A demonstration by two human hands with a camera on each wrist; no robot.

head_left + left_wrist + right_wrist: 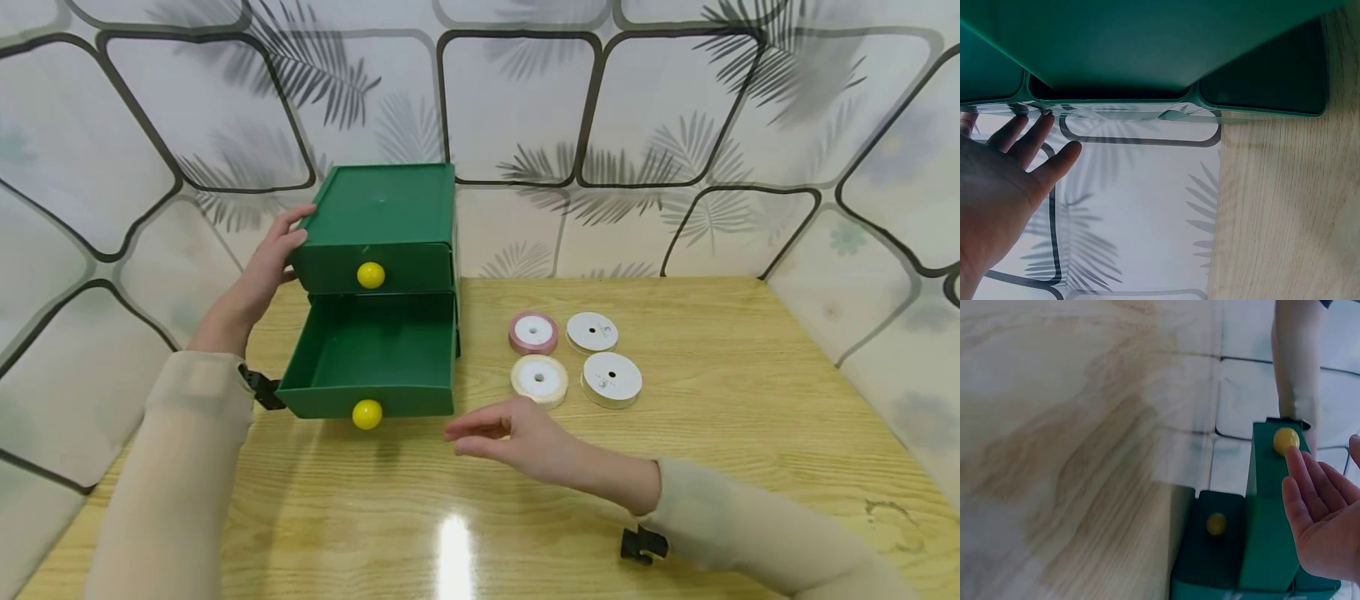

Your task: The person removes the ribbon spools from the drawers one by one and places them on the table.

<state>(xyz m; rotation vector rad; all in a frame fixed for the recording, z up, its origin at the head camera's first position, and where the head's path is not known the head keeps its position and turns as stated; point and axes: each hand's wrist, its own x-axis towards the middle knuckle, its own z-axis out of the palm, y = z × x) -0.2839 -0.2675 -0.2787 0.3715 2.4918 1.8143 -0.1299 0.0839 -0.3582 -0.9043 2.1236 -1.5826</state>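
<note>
A green drawer cabinet [386,202] with yellow knobs stands on the left of the table. One drawer [371,354] below the top one is pulled far out, and its visible inside is bare. My left hand [258,279] rests its fingers against the cabinet's left side; the left wrist view shows those fingers [1034,139] spread at the side wall. Right of the pulled-out drawer's front, my right hand [517,437] hovers over the table with nothing in it. In the right wrist view its fingers are extended, overlapping the drawer's yellow knob [1285,441].
Several ribbon spools lie right of the cabinet: a pink one [533,333], a cream one [538,380] and two white ones, one behind [592,332] and one in front [612,379]. A patterned backdrop [517,108] encloses the wooden table [712,367] at the back and sides.
</note>
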